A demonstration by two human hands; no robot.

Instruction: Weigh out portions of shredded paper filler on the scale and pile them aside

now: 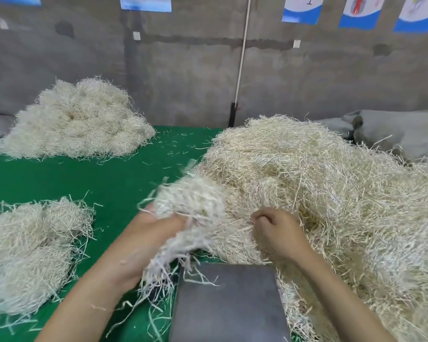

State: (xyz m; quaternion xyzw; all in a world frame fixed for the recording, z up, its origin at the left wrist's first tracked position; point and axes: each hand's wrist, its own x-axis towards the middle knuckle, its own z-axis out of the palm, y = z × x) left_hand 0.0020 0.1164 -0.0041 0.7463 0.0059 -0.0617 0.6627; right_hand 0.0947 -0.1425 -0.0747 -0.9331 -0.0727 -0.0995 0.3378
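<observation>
Over a corner of the flat grey scale platform (230, 304), your left hand (156, 222) grips a cream shredded-paper clump (193, 198), likely light and springy; your right hand (274, 230) pinches strands in the loose cream paper heap (319, 174). Grab deep; edges probably shed.

A packing workshop is suggested: bare grey concrete walls (195, 70) hung with printed posters (361, 11), a table (59, 174) covered in green felt, and bulk heaps of shredded paper filler (319, 181) beside a metal scale (227, 304).
</observation>
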